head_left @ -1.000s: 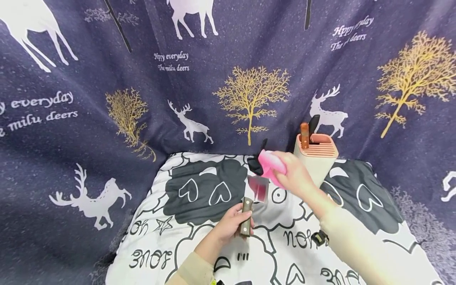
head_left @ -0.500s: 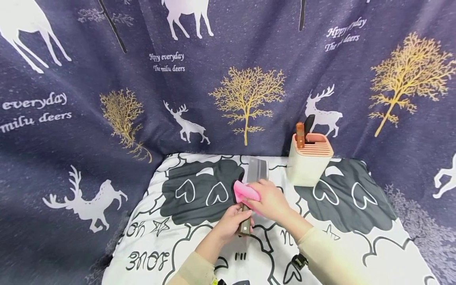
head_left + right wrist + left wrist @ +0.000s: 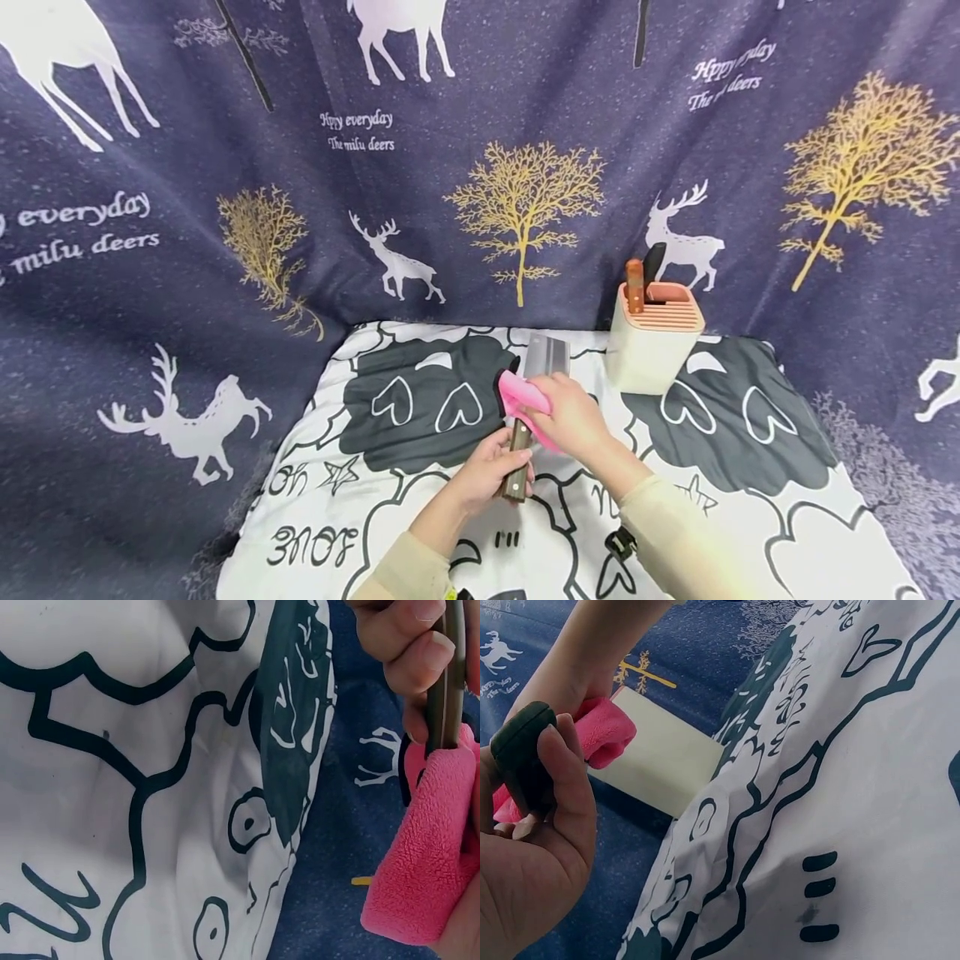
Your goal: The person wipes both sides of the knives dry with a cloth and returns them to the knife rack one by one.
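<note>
A cleaver (image 3: 546, 357) points away from me above the bedding, its broad steel blade partly covered. My left hand (image 3: 480, 477) grips its brown riveted handle (image 3: 516, 483), with the butt end sticking out below the fingers. Around the lower blade, where it meets the handle, my right hand (image 3: 576, 418) holds a folded pink cloth (image 3: 517, 390) with a black edge. In the right wrist view the fuzzy cloth (image 3: 427, 855) wraps the top of the handle (image 3: 448, 690). The left wrist view shows the dark handle end (image 3: 525, 742) in the left palm; the blade is hidden there.
To the right at the back stands a cream knife block (image 3: 645, 358) with a slotted pink top. An orange-brown handle (image 3: 635, 285) and a black handle (image 3: 654, 262) stick up from it. Patterned bedding (image 3: 315, 500) lies below, and a dark deer-print curtain (image 3: 420, 183) hangs behind.
The right hand has brought the pink cloth from beyond the blade tip back toward me, onto the blade's base. Over the last half second it has slid slightly up. The left hand keeps its grip.
</note>
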Demonstrator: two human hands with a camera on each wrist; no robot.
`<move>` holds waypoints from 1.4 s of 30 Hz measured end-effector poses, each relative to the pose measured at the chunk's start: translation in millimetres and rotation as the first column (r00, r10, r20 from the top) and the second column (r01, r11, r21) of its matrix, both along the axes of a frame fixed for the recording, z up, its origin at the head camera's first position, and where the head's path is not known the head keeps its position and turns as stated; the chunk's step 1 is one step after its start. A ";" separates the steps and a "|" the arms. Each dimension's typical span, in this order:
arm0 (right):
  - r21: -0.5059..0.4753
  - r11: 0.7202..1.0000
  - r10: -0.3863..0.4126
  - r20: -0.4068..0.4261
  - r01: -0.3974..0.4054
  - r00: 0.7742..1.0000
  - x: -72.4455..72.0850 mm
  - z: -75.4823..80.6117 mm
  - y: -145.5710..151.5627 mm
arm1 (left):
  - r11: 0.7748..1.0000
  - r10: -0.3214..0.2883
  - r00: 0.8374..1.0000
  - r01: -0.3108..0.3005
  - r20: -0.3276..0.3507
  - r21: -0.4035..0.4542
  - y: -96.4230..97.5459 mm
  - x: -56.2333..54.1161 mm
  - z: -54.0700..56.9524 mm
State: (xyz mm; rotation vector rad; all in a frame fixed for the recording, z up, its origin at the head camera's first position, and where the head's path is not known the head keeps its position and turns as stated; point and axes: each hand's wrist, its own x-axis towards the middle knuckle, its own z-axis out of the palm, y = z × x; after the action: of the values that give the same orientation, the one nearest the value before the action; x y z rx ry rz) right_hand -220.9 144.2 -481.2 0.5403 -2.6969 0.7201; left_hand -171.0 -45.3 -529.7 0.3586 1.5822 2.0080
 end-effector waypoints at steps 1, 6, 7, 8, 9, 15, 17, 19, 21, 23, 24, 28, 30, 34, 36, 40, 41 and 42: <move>0.011 1.000 -0.003 -0.008 0.003 1.000 0.3 0.1 -0.6 | 1.000 0.001 1.000 -0.001 -0.003 -0.003 -0.6 0.3 -0.2; 0.045 0.999 -0.006 -0.045 0.008 0.999 1.8 2.6 -2.0 | 1.000 -0.007 1.000 0.007 -0.017 -0.007 -3.7 1.8 -1.2; 0.046 0.999 -0.006 -0.055 0.008 0.998 1.6 3.7 -1.7 | 1.000 -0.010 1.000 0.010 -0.021 -0.007 -4.3 2.1 -1.3; 0.047 0.999 -0.004 -0.063 0.007 0.998 1.0 4.6 -1.1 | 1.000 -0.014 1.000 0.013 -0.026 -0.008 -4.8 2.3 -1.5; 0.046 0.999 -0.003 -0.070 0.006 0.998 0.2 5.6 -0.3 | 1.000 -0.016 0.999 0.015 -0.029 -0.008 -5.4 2.7 -1.4; 0.055 0.998 -0.008 -0.069 0.012 0.998 -11.7 6.4 8.4 | 0.999 -0.049 0.998 0.049 -0.030 -0.019 -8.9 5.3 -1.6; 0.060 0.998 -0.021 -0.047 0.024 0.999 -16.9 4.7 12.4 | 0.998 -0.063 0.998 0.062 -0.024 -0.029 -9.6 6.7 -1.7; 0.060 0.998 -0.034 -0.028 0.035 0.999 -22.1 2.8 16.5 | 0.997 -0.072 0.997 0.071 -0.022 -0.038 -9.9 8.1 -1.2; 0.056 0.997 -0.043 -0.023 0.045 0.999 -26.9 0.9 20.5 | 0.996 -0.080 0.997 0.079 -0.020 -0.038 -9.6 9.4 -0.4; 0.047 0.998 -0.050 -0.027 0.051 0.998 -30.9 -1.0 24.7 | 0.996 -0.085 0.996 0.085 -0.024 -0.031 -9.3 10.2 0.2; 0.043 0.998 -0.051 -0.029 0.052 0.998 -32.9 -2.2 26.9 | 0.996 -0.088 0.996 0.088 -0.025 -0.029 -9.2 10.5 0.3; 0.015 0.997 -0.079 -0.032 0.079 0.996 -38.7 -7.7 36.4 | 0.995 -0.095 0.995 0.094 -0.039 -0.037 -9.6 12.3 -0.6; 0.001 0.995 -0.101 -0.023 0.101 0.995 -40.8 -11.0 41.5 | 0.993 -0.105 0.993 0.103 -0.051 -0.050 -10.5 13.4 -1.7; -0.019 0.990 -0.140 -0.003 0.140 0.990 -44.9 -17.6 51.2 | 0.990 -0.126 0.990 0.121 -0.064 -0.075 -13.0 15.2 -4.9; -0.019 0.988 -0.155 0.004 0.155 0.988 -46.9 -19.5 55.2 | 0.989 -0.134 0.989 0.129 -0.066 -0.074 -13.9 16.0 -5.4; -0.013 0.984 -0.180 0.014 0.180 0.984 -49.9 -20.9 62.7 | 0.988 -0.146 0.986 0.142 -0.082 -0.057 -15.6 18.1 -5.7; -0.009 0.982 -0.188 0.018 0.188 0.982 -50.5 -21.5 65.1 | 0.988 -0.149 0.985 0.145 -0.085 -0.059 -16.1 18.7 -5.8; -0.008 0.981 -0.194 0.023 0.194 0.981 -51.1 -22.3 67.7 | 0.987 -0.152 0.984 0.146 -0.088 -0.063 -16.7 19.4 -6.0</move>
State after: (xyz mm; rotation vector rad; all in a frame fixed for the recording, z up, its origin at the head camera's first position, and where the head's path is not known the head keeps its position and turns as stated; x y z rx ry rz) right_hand -272.0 211.9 -503.6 0.2631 -2.7156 0.6895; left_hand -151.7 -61.9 -535.6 0.5394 1.6143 1.8533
